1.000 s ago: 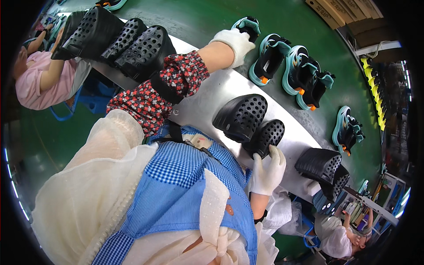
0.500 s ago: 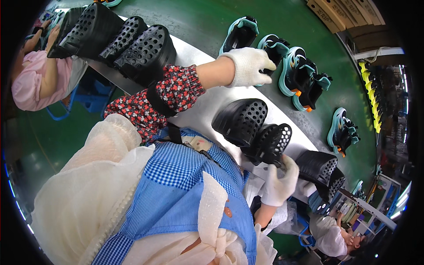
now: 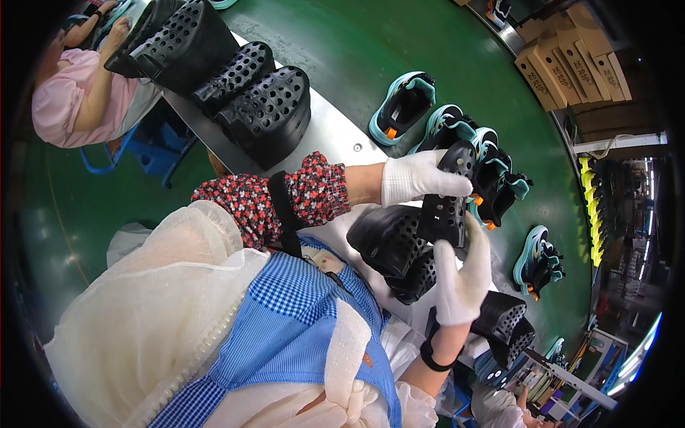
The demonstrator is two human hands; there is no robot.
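Both gloved hands are on a black perforated clog [image 3: 444, 214], held upright above the table. My left hand [image 3: 426, 177] grips its upper part from the left, with the thumb across the front. My right hand [image 3: 462, 277] is at its lower end, thumb and fingers on either side of it. Just left of and below the held piece, a thick-soled black clog [image 3: 382, 239] rests on the table. A second perforated clog [image 3: 415, 278] lies against it, close to my right hand. The far side of the held piece is hidden.
More black clogs [image 3: 267, 118] stand along the metal table [image 3: 342, 146] at left, others [image 3: 503, 321] at right. Black-and-teal sports shoes [image 3: 403, 107] stand beyond the table's far edge. A person in pink [image 3: 64, 107] is at upper left, another [image 3: 499, 406] at lower right. Cardboard boxes [image 3: 571, 68] stand behind.
My left hand has come back from the far table edge onto the clog. My right hand has moved up beside it. The view has shifted, so the table appears lower.
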